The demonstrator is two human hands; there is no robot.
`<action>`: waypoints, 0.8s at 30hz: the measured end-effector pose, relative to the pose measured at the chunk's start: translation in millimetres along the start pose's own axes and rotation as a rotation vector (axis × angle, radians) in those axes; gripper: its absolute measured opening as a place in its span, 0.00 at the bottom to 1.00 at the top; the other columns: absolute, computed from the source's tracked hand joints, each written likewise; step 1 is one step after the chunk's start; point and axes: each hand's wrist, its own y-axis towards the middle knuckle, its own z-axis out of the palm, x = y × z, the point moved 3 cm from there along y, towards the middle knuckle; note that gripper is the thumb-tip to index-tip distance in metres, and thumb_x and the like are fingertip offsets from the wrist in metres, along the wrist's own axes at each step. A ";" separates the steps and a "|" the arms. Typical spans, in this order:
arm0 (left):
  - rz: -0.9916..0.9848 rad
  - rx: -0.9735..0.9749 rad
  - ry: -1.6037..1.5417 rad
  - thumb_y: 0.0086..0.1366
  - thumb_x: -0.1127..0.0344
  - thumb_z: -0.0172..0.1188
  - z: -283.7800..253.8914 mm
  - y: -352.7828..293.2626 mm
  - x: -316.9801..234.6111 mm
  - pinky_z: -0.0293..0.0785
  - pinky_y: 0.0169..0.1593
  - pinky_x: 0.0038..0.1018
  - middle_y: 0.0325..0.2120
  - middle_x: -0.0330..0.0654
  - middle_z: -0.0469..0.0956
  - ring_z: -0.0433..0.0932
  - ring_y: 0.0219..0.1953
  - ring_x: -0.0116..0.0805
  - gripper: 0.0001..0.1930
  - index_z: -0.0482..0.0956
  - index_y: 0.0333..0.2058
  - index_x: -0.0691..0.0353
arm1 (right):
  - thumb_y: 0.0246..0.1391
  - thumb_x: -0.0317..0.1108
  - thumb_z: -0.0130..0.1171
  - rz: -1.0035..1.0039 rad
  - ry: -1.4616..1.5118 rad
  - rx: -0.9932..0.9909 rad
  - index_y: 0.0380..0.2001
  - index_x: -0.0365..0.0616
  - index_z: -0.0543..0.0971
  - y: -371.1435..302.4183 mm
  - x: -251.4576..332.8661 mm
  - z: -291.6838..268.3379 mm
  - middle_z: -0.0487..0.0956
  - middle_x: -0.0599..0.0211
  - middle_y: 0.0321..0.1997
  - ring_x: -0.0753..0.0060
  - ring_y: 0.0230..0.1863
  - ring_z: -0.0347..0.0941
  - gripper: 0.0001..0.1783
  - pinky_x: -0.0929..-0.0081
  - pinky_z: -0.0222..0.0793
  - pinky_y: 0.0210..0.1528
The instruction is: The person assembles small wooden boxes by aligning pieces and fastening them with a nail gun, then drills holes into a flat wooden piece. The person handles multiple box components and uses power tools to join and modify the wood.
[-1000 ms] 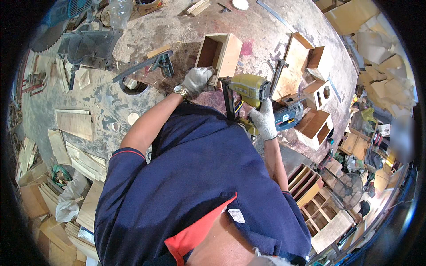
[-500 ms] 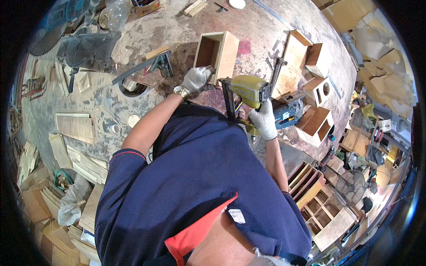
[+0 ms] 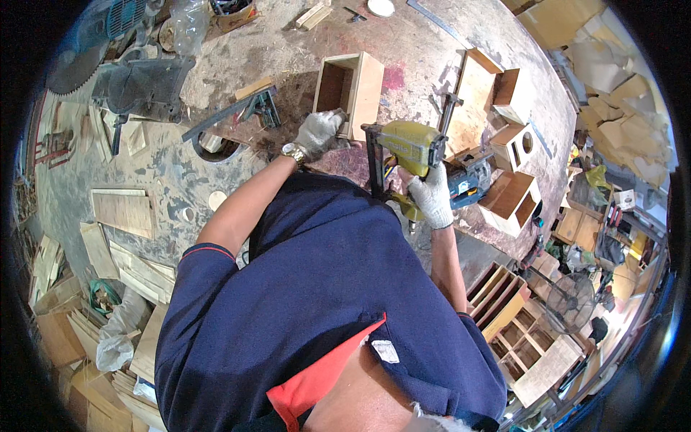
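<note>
A small open wooden box (image 3: 366,92) stands on the worn workbench with its hollow facing left. My left hand (image 3: 320,133), in a white work glove, grips the box's near end, its fingers curled at the edge. In my gloved right hand (image 3: 432,198) is a yellow-green nail gun (image 3: 407,146), held by its handle. The gun's black nose reaches left and sits close to the near right corner of the box; whether it touches I cannot tell.
Right of the nail gun lie a blue jigsaw (image 3: 468,183) and several wooden boxes (image 3: 509,198). A saw with a toothed blade (image 3: 72,72) stands far left. Left of me is a round hole (image 3: 216,147) in the bench, with plywood pieces (image 3: 124,212) beyond.
The nail gun has shifted slightly right and is turned a little. The box and my left hand have barely moved.
</note>
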 end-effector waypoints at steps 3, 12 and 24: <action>-0.082 -0.034 -0.111 0.60 0.56 0.69 -21.7 15.9 -19.8 0.81 0.48 0.37 0.45 0.54 0.84 0.84 0.46 0.50 0.22 0.81 0.46 0.67 | 0.56 0.22 0.66 -0.071 0.025 -0.106 0.54 0.37 0.74 -10.0 3.3 -9.6 0.83 0.64 0.40 0.79 0.28 0.75 0.22 0.79 0.72 0.27; -0.835 -0.266 -1.691 0.71 0.58 0.64 -81.6 65.7 -70.9 0.79 0.44 0.30 0.36 0.37 0.81 0.80 0.39 0.32 0.12 0.80 0.45 0.59 | 0.57 0.23 0.66 -0.098 0.142 -0.504 0.53 0.36 0.75 -46.8 -1.7 -38.8 0.85 0.63 0.43 0.81 0.25 0.74 0.20 0.79 0.71 0.24; -1.249 -0.357 -2.037 0.71 0.61 0.64 21.6 41.8 -12.3 0.79 0.58 0.46 0.42 0.49 0.78 0.78 0.48 0.45 0.15 0.74 0.48 0.64 | 0.57 0.25 0.66 0.014 0.094 -0.544 0.51 0.37 0.78 -57.6 -15.4 -32.1 0.85 0.65 0.37 0.82 0.23 0.75 0.18 0.79 0.71 0.24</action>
